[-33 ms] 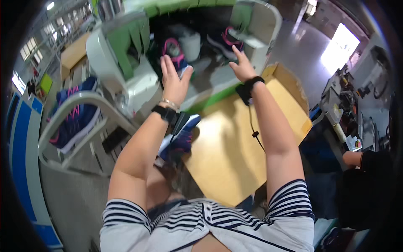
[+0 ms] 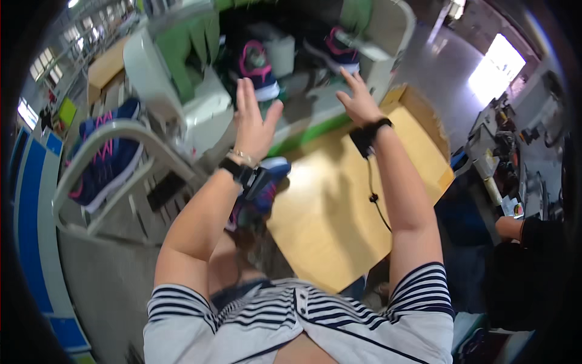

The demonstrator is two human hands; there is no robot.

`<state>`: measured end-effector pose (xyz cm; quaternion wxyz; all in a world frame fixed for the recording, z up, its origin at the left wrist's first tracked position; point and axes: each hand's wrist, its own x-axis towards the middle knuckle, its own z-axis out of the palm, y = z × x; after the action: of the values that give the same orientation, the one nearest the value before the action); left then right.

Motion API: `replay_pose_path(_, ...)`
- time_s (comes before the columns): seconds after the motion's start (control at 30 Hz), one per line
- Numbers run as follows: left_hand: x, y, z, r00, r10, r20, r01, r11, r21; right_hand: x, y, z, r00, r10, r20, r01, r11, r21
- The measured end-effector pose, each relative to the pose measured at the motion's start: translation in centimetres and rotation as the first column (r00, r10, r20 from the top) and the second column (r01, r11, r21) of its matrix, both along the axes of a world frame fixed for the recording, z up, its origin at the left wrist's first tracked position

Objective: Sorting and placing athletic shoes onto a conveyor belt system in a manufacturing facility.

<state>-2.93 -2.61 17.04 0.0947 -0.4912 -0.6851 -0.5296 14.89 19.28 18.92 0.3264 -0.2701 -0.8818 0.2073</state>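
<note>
Two hands, both released, fingers straight and thumbs spread: left hand [image 2: 253,128] at 11 o'clock of the view, right hand [image 2: 362,106] between 1 and 2. Two navy shoes with pink collars and pale soles sit in the white-and-green machine [image 2: 140,65] at 12: left shoe [image 2: 263,77] just short of 12, by the left fingertips; right shoe [image 2: 347,56] at 1, just past the right fingertips. Can't tell if either is touched. Pale cylinder [image 2: 281,57] stands between them. Tan worktop [image 2: 327,227] from center out to 5, below the machine's green edge [image 2: 306,141]. More navy shoes [image 2: 265,197] at 6 from the left hand, partly hidden by the wrist device [image 2: 250,177]. Navy-and-pink footwear [image 2: 118,167] at 9 behind a grey curved rail [image 2: 60,194]. Another person's forearm [image 2: 509,229] between 3 and 4.
</note>
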Motion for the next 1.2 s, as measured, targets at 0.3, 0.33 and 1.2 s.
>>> replay_pose_path(0.3, 4.7, -14.1, -12.3, 0.95, 0.074, -0.302, -0.265, 0.701, -0.662, 19.3, -25.1, -14.9, 0.76, 0.262, 0.594, -0.015, 0.922, -0.388)
replay_pose_path(0.33, 5.1, -13.8, -11.7, 0.957, 0.029, -0.288, -0.235, 0.658, -0.716, 19.6, -27.1, -15.4, 0.762, 0.22, 0.61, 0.038, 0.924, -0.381)
replay_pose_path(1.2, 15.1, -13.3, -14.1, 0.94, -0.03, 0.339, 0.173, 0.901, -0.398, 17.5, -32.8, -18.3, 0.675, 0.439, 0.593, -0.185, 0.879, -0.439)
